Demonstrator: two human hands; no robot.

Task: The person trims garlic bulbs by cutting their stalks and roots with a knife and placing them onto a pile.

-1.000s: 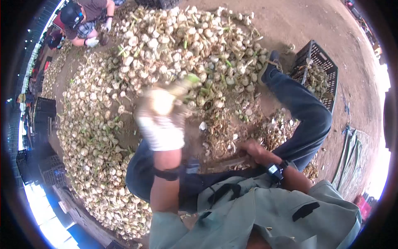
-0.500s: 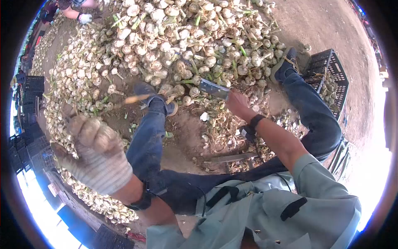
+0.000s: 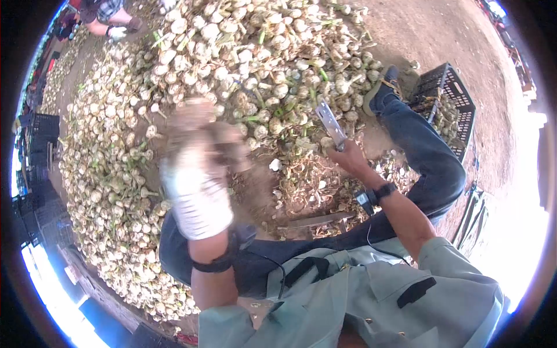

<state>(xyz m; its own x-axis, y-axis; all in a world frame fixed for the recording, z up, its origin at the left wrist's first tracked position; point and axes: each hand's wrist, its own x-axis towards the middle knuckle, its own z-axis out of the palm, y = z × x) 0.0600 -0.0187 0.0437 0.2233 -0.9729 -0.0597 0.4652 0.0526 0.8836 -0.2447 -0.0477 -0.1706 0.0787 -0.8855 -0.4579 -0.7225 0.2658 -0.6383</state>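
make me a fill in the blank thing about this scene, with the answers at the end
The person's blurred left hand wears a mostly white ____.
The bare right hand holds a knife, and its metal ____ sticks out beyond that hand.
The big pale heap on the ground in front of the person is made up of ____ bulbs.
The holed plastic crate at the upper right of the view is coloured ____.

Missing words: glove; blade; garlic; black.
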